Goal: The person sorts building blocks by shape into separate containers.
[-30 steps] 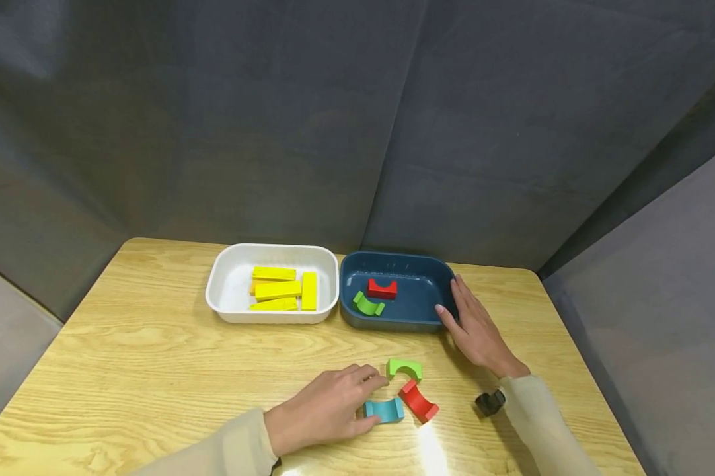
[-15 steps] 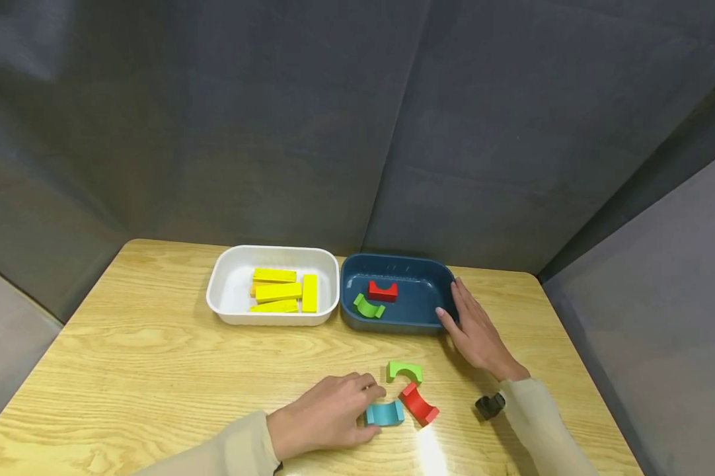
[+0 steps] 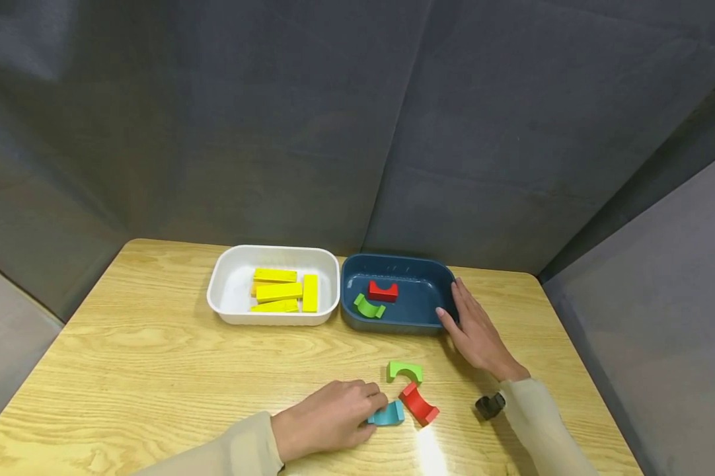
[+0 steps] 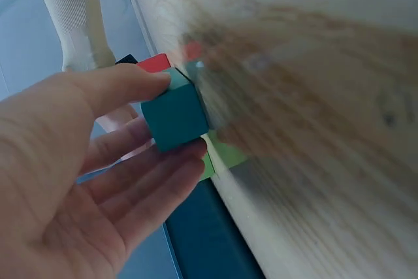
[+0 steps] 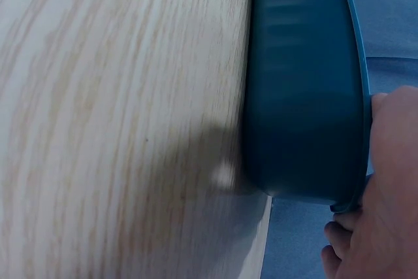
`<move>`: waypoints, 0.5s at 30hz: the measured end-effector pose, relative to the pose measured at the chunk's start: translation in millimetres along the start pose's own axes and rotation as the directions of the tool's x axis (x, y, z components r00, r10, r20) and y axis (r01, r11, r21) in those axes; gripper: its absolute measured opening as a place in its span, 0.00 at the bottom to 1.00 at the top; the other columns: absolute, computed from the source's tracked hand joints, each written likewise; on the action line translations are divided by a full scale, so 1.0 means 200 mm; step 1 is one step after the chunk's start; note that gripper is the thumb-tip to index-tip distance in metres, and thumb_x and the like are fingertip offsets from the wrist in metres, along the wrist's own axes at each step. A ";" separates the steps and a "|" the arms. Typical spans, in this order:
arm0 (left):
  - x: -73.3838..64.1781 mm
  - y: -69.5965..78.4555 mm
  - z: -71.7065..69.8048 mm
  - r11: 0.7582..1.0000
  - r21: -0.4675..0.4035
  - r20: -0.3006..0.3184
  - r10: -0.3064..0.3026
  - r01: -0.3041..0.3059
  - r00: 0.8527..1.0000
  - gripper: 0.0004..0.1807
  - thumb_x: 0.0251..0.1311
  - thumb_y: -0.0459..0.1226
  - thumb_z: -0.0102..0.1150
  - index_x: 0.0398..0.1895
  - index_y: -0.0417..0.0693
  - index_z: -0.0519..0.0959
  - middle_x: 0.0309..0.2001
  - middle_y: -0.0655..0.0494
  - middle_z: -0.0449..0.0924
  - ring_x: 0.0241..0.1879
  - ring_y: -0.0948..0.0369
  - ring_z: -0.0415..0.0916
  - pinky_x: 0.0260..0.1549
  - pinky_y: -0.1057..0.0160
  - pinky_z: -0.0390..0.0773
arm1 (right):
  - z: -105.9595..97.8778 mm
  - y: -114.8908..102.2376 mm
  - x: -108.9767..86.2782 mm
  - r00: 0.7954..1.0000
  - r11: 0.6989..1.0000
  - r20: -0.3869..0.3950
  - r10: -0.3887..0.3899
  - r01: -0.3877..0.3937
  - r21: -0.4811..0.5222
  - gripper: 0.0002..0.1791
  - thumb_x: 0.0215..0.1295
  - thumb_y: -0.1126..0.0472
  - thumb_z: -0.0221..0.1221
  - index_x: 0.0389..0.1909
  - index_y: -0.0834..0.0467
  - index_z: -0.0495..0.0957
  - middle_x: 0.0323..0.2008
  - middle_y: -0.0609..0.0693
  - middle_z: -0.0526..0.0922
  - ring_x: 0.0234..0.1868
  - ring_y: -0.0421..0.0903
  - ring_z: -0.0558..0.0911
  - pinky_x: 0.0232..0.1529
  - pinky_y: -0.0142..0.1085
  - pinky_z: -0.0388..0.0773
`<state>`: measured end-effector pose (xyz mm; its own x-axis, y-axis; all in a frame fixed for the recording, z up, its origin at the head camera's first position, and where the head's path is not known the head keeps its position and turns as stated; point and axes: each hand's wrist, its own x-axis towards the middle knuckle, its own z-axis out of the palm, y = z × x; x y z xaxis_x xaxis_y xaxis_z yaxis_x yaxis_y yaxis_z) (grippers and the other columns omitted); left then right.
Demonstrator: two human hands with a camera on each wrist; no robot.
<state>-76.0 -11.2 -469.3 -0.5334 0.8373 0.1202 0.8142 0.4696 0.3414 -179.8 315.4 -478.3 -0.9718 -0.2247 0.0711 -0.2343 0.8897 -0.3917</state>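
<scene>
My left hand (image 3: 332, 416) pinches the left end of a blue arch-shaped block (image 3: 389, 415) on the table. In the left wrist view the thumb lies on one side of that blue block (image 4: 175, 119) and fingertips on the other. Close beside it are a red arch block (image 3: 419, 405) and a light green arch block (image 3: 404, 369). My right hand (image 3: 481, 336) rests at the right end of a dark blue tray (image 3: 396, 327), fingers extended along the outside and thumb over the front rim. Inside that tray sit a red arch block (image 3: 382, 291) and a green one (image 3: 369, 307).
Left of the dark tray stands a white tray (image 3: 274, 318) holding several yellow bar blocks (image 3: 279, 291). Both trays sit near the back edge of the wooden table (image 3: 155, 363). A grey curtain (image 3: 274, 132) hangs behind.
My left fingers have closed in on the blue block's left end, covering part of it. The right hand, the trays and the other blocks keep their places.
</scene>
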 end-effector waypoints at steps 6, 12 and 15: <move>0.00 0.00 0.00 1.000 0.023 -0.004 0.002 -0.001 1.000 0.05 0.66 0.38 0.71 0.42 0.54 0.84 0.35 0.68 0.76 0.31 0.73 0.67 0.29 0.78 0.69 | 0.00 0.00 0.00 1.000 1.000 0.003 0.003 -0.003 -0.002 0.45 0.86 0.38 0.43 0.87 0.63 0.41 0.88 0.60 0.39 0.86 0.64 0.45 0.82 0.67 0.47; 0.00 0.00 0.00 1.000 0.010 -0.013 0.009 -0.009 1.000 0.05 0.66 0.36 0.71 0.39 0.54 0.83 0.34 0.69 0.74 0.31 0.73 0.66 0.29 0.78 0.68 | 0.00 0.00 0.00 1.000 1.000 0.005 0.003 -0.003 0.004 0.45 0.86 0.38 0.44 0.87 0.63 0.41 0.88 0.58 0.37 0.87 0.64 0.45 0.82 0.67 0.47; 0.00 0.00 0.01 1.000 0.005 -0.030 0.015 -0.015 0.999 0.05 0.65 0.36 0.70 0.38 0.54 0.82 0.34 0.69 0.75 0.31 0.73 0.66 0.29 0.78 0.68 | 0.00 0.00 0.00 1.000 1.000 0.004 0.002 -0.002 0.005 0.45 0.86 0.38 0.44 0.87 0.63 0.41 0.88 0.58 0.37 0.87 0.64 0.45 0.82 0.67 0.47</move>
<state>-76.3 -10.9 -470.5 -0.5275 0.8356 0.1534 0.8233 0.4584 0.3347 -179.2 315.8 -478.4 -0.9723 -0.2241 0.0670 -0.2320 0.8884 -0.3962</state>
